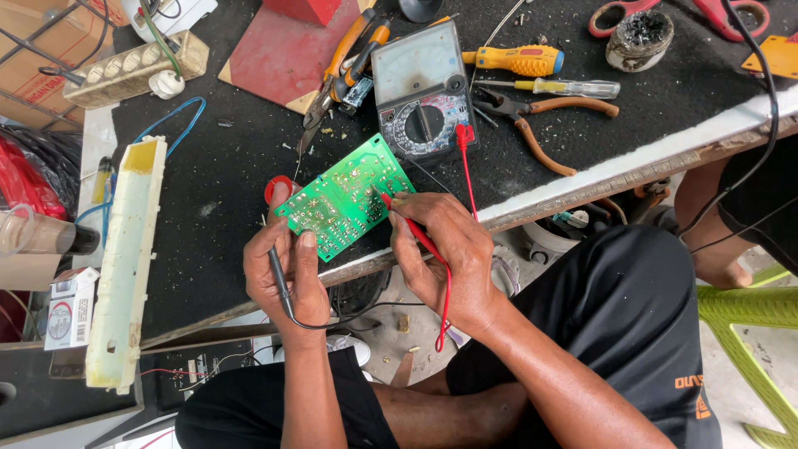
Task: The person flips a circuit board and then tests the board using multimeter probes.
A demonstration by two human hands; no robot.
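Grey, crumbly matter fills the small round tin [639, 39], which stands on the black bench [224, 233] far up and to the right of the green circuit board [345, 198]. No other open container shows its contents clearly.

That circuit board lies tilted on the bench near its front edge, just below the analogue multimeter [422, 89], whose case almost touches the board's upper right corner. The left hand [283, 270] sits at the board's lower left edge; its fingers [308, 249] are curled shut around a black probe [278, 278], and the thumb tip rests against the board's rim. The right hand [449, 258] sits at the board's right edge, its fingers [416, 204] pinched closed on a red probe [416, 233] whose tip touches the board's surface near that edge. A red lead [465, 170] runs from the multimeter down past the right hand.

Up and right of the board lie orange-handled pliers [540, 125] and a yellow screwdriver [519, 60]. Left of the board lies a long cream plastic strip [125, 266].
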